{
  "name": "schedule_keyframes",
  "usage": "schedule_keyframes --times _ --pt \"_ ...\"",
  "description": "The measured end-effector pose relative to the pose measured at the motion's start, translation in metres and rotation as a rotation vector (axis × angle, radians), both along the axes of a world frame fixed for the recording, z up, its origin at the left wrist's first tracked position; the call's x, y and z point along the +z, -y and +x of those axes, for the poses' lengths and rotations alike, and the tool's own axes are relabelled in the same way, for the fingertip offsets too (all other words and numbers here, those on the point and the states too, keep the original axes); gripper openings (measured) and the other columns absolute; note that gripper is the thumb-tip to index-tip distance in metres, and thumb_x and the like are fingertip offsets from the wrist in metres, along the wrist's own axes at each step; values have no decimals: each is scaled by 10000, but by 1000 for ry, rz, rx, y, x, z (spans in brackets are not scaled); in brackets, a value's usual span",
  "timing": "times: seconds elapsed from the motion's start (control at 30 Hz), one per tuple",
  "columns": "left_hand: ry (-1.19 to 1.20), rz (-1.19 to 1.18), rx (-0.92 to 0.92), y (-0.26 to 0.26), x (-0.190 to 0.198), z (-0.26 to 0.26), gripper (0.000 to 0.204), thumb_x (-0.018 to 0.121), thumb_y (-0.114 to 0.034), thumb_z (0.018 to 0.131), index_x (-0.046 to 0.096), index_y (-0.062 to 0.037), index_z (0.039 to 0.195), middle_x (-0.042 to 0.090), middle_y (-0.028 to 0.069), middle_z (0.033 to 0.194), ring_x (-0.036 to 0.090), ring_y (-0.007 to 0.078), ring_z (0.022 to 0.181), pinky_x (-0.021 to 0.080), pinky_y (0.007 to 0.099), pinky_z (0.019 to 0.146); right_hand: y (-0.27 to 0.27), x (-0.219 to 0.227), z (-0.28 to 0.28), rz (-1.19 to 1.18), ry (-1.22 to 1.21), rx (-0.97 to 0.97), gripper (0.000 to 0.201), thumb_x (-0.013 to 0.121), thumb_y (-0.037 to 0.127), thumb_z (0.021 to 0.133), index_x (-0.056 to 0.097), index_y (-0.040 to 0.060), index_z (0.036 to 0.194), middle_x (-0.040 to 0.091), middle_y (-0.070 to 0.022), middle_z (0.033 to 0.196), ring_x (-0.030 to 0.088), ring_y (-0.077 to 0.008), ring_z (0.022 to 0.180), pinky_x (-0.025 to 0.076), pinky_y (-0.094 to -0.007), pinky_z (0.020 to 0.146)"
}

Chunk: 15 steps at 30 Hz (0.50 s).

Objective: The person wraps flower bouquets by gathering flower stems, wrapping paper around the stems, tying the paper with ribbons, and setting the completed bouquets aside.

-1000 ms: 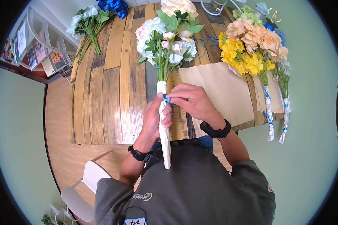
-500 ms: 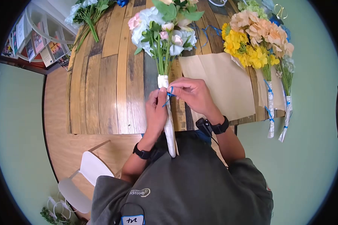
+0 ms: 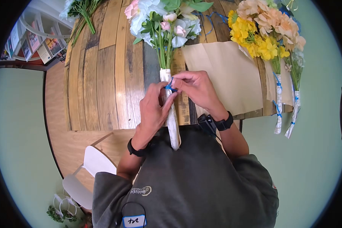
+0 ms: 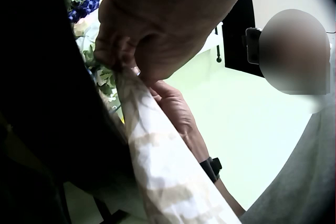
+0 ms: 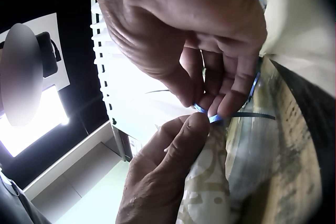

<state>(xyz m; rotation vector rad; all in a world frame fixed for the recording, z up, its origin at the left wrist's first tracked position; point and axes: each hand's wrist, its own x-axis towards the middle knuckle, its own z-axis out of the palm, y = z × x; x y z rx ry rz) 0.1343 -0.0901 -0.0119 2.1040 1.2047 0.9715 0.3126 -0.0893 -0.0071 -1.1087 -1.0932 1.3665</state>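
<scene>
Blue ribbon (image 3: 170, 86): a thin strand at the top of the paper wrap, pinched between the fingertips of both hands.
Bouquet (image 3: 164, 28): pale blue, white and pink artificial flowers with green leaves; the blooms lie on the worktop and the stems run toward the person.
Paper wrap (image 3: 172, 121): white patterned paper around the stems, its lower end hanging over the worktop edge against the person's grey top.
Left hand (image 3: 154, 110): curled round the paper wrap, thumb pressing the blue ribbon against it.
Right hand (image 3: 195, 91): fingers bent, pinching the blue ribbon beside the left thumb.
Worktop (image 3: 110, 68): planks of mixed brown and grey wood.
Kraft paper (image 3: 224, 72): a tan sheet lying flat just right of the hands.
Finished bouquets (image 3: 271, 38): yellow and peach flowers at the right, their wrapped stems tied with blue ribbon and overhanging the edge.
Loose stems (image 3: 79, 9): green and white, at the far left corner of the worktop.
Head view only: the full layout, both hands meeting at the tie point, a white chair (image 3: 91, 171) on the floor at the left.
Left wrist view only: the paper wrap (image 4: 168, 166) from below, gripped in the left hand (image 4: 157, 29); the ribbon is hidden here.
Right wrist view only: the ribbon (image 5: 231, 111) close up, held between right fingertips (image 5: 223, 106) and left thumb (image 5: 184, 140).
</scene>
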Motion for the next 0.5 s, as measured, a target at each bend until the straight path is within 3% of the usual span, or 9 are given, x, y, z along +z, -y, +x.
schedule_keyframes --times 0.23,0.3,0.5 --pt "-196 -26 78 2 4 3 349 773 -170 820 559 -80 1080 593 100 853 622 301 616 480 395 518 -2 -3 -10 6 46 -30 191 677 97 932 716 -80 993 711 -69 825 640 -83 709 523 -242 624" --pt "-265 26 175 1 3 6 322 791 -228 805 582 -95 1011 548 38 697 573 252 554 452 381 506 -2 5 -10 -33 49 24 183 665 87 945 716 -73 1017 718 -80 859 640 -99 736 523 -239 661" --pt "-258 19 235 3 -1 9 334 779 -214 800 566 -99 1029 562 53 734 588 278 589 456 409 521 -8 4 -13 -58 24 47 171 663 69 937 720 -79 999 730 -102 885 670 -113 783 552 -259 720"
